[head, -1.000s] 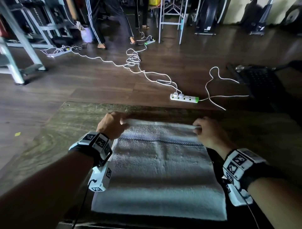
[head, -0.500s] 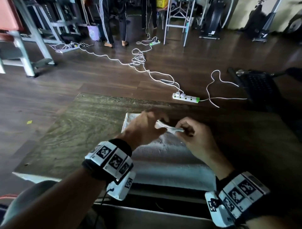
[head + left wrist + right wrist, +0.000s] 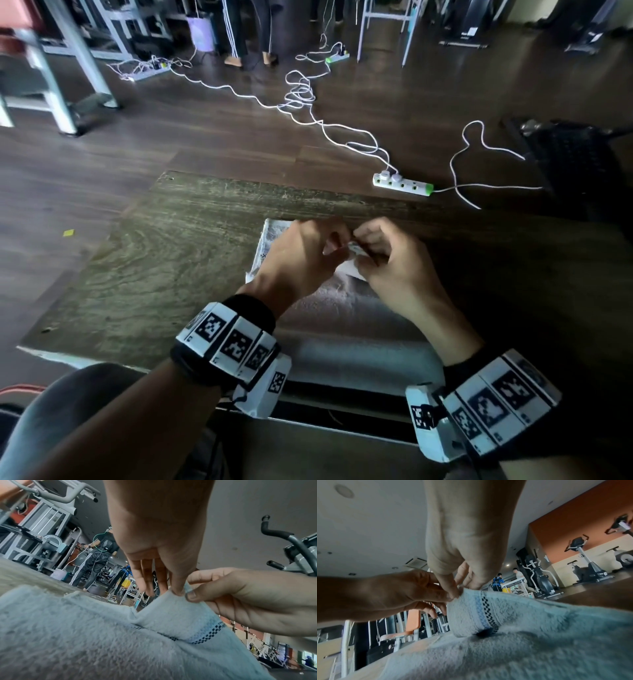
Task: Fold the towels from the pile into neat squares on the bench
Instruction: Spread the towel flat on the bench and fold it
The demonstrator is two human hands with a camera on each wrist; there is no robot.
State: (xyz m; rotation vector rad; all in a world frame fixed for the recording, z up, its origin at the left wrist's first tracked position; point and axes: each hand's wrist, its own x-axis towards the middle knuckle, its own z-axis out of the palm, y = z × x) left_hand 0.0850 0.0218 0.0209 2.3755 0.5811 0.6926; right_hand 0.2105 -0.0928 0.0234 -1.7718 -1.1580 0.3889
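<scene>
A pale towel [image 3: 342, 308] with a checked blue band lies on the wooden bench [image 3: 171, 257] in front of me. My left hand [image 3: 337, 245] and right hand [image 3: 359, 247] meet over its far part. Each pinches a raised bit of the towel's far edge, fingertips almost touching. In the left wrist view the left hand [image 3: 178, 593] pinches the lifted corner of the towel [image 3: 102, 635] from above, and the right hand [image 3: 189, 595] pinches it from the right. The right wrist view shows the right hand [image 3: 460, 590] holding the banded edge of the towel [image 3: 522, 635].
Beyond the bench's far edge a white power strip [image 3: 402, 185] and loose white cables [image 3: 301, 99] lie on the dark floor. A black object [image 3: 575, 154] sits at the right. Gym frames [image 3: 61, 85] and a standing person's legs [image 3: 250, 34] are at the back.
A second ago my hands held the towel's two far corners wide apart. They have come together in the middle with the edge lifted, and have stayed joined since half a second ago.
</scene>
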